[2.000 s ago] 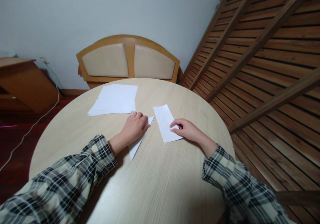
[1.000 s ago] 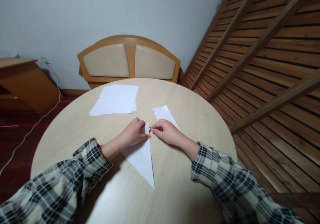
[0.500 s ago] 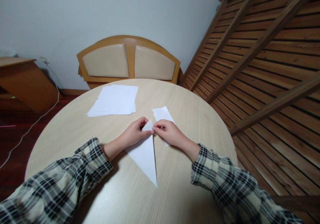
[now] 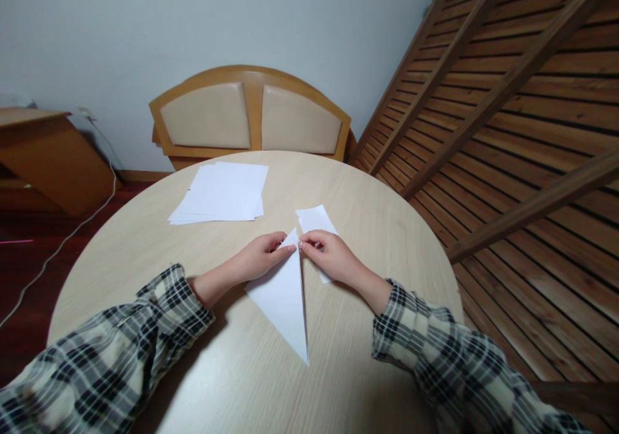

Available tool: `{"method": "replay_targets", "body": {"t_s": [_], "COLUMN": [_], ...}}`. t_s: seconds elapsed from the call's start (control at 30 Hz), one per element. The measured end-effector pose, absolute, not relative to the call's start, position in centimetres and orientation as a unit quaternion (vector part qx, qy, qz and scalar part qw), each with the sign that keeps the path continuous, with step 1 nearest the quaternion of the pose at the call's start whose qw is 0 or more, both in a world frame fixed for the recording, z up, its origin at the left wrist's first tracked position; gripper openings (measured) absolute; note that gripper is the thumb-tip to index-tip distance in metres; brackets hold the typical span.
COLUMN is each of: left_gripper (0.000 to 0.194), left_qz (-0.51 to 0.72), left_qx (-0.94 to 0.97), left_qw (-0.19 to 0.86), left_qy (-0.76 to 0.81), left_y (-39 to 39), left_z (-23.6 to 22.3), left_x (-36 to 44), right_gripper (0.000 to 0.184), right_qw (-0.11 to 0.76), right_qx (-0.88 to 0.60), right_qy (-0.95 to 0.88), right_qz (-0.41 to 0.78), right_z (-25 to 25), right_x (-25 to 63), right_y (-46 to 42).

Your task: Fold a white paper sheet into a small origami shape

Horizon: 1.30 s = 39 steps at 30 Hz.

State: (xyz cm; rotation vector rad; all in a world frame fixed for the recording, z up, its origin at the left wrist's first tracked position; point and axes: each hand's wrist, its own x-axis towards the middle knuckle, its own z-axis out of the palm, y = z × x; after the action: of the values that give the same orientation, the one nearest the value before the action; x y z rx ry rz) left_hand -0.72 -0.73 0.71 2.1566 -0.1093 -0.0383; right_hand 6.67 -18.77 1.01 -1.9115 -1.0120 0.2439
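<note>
A white paper folded into a long triangle [image 4: 285, 298] lies on the round pale wooden table [image 4: 145, 253], its sharp tip pointing toward me. My left hand [image 4: 258, 260] pinches the triangle's far corner from the left, fingers closed on it. My right hand [image 4: 329, 256] pinches the same corner from the right, fingertips almost touching the left ones. Under my right hand lies a white paper strip [image 4: 314, 218], partly hidden.
A stack of white sheets [image 4: 220, 192] lies at the far left of the table. Behind the table stands a wooden chair back with beige pads [image 4: 251, 115]. A slatted wooden frame [image 4: 507, 98] leans at the right. A cable [image 4: 58, 247] runs over the dark floor at left.
My right hand left the paper strip and came over to the triangle's far corner. The triangle turned so its tip points toward me, and both hands now pinch its corner.
</note>
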Motion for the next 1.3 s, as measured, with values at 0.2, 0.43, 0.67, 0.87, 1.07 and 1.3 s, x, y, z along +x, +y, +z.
{"method": "replay_targets", "body": {"t_s": [0.2,0.43,0.67,0.87,1.07,1.3], "left_gripper": [0.032,0.030,0.030,0.027,0.025,0.027], "left_qz": [-0.053,-0.021,0.003,0.000,0.006,-0.001], "left_qx": [0.848,0.863,0.873,0.869,0.872,0.873], "left_qw": [0.526,0.501,0.483,0.489,0.482,0.482], "left_qy": [-0.042,-0.062,-0.068,-0.073,-0.085,-0.081], "left_y": [-0.83,-0.81,-0.72,-0.86,-0.87,-0.93], "left_z": [1.02,1.18,0.82,0.93,0.93,0.98], "left_x": [-0.83,-0.88,-0.75,-0.67,-0.70,-0.73], "right_gripper": [0.013,0.013,0.013,0.013,0.015,0.015], "right_qw": [0.479,0.480,0.481,0.494,0.502,0.503], "right_qx": [-0.770,-0.767,-0.766,-0.754,-0.748,-0.748], "right_qy": [-0.409,-0.410,-0.414,-0.414,-0.410,-0.406], "right_qz": [0.100,0.111,0.104,0.124,0.144,0.149], "right_z": [0.67,0.88,1.07,1.03,0.91,0.82], "right_x": [6.95,6.67,6.35,6.18,6.20,6.22], "right_y": [-18.84,-18.65,-18.59,-18.53,-18.48,-18.54]}}
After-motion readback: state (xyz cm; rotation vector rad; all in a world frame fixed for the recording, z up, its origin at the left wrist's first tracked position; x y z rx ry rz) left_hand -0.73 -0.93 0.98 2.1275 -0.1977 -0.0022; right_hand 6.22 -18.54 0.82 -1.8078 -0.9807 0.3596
